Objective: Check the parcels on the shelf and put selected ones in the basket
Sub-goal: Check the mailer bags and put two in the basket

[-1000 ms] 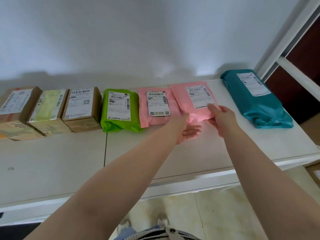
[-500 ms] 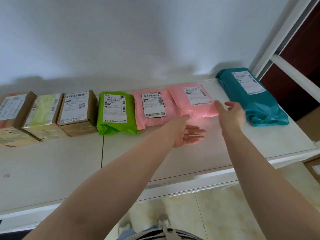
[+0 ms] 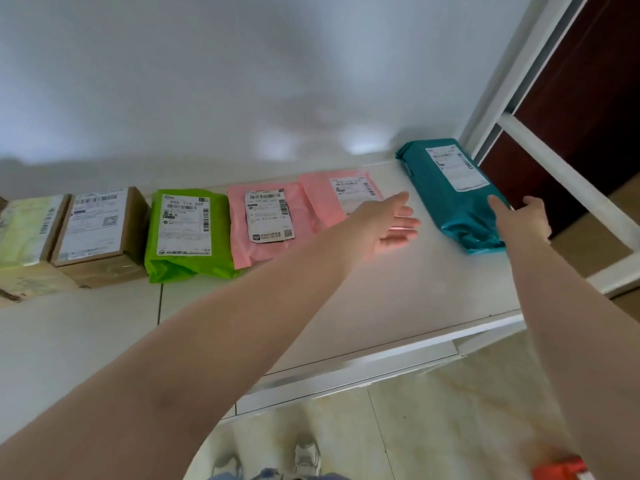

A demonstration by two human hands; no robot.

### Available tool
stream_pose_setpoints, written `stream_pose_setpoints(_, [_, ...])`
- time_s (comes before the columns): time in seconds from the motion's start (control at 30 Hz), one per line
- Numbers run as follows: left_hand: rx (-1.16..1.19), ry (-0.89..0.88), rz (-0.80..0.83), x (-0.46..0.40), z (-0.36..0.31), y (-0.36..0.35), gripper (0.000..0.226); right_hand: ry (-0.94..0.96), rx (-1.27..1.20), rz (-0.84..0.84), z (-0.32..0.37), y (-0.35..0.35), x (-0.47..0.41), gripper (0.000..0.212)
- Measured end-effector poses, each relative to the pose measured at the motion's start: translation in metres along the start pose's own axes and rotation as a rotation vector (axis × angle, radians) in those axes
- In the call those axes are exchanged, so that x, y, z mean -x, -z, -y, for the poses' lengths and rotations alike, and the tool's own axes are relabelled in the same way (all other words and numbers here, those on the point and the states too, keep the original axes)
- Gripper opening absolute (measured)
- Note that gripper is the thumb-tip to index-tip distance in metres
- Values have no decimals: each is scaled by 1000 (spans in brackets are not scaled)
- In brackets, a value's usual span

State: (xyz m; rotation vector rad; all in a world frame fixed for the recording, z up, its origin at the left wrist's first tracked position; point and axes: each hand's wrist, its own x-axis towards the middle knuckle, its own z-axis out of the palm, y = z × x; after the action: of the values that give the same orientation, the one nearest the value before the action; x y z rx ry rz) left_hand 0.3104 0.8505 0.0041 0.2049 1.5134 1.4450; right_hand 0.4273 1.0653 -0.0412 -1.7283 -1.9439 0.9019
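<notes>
Two hands out over the shelf [image 3: 398, 306], head view. Teal parcel [image 3: 450, 199] at 1 o'clock, between them: left hand [image 3: 388, 223] flat, fingers straight, empty, just beside it; right hand [image 3: 523, 220] spread loosely at its right edge, contact unclear.

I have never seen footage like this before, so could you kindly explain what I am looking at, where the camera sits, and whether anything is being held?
There is no machine: a person wears a camera on the head, looking forward and down, so you see their own arms. On the white shelf lies a row of parcels: two cardboard boxes, a green bag, two pink bags and a teal bag. The left hand is open, palm up, beside the right pink bag. The right hand is open, reaching the teal bag's near end; whether it touches is unclear. Nothing is held. No basket is clearly visible.
</notes>
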Motion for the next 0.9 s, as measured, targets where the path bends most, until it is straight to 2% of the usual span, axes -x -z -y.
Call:
stream_pose_setpoints(0.17, [-164,-23,-53,-22,-7,-34,48,-46,58,29,-1,-1,-11,76])
stream_pose_setpoints(0.33, [-201,-22,-84,-35,-4,-49,34,-78,105,84,-13,-4,-22,86])
stream_pose_setpoints(0.4, [-207,-17,-93,-36,-1,-51,41,-63,59,98,-12,-3,-18,75])
stream_pose_setpoints(0.5, [-162,15,-68,-31,0,-52,52,-15,-87,78,-9,1,-10,45])
stream_pose_setpoints(0.6, [-124,51,-36,-25,-2,-51,55,35,-128,29,-9,2,-6,29])
stream_pose_setpoints(0.73, [-86,104,13,-17,-5,-50,63,45,-143,-54,-7,4,-1,19])
stream_pose_setpoints(0.9, [-51,107,50,-13,-9,-47,68,77,-277,-154,4,13,10,22])
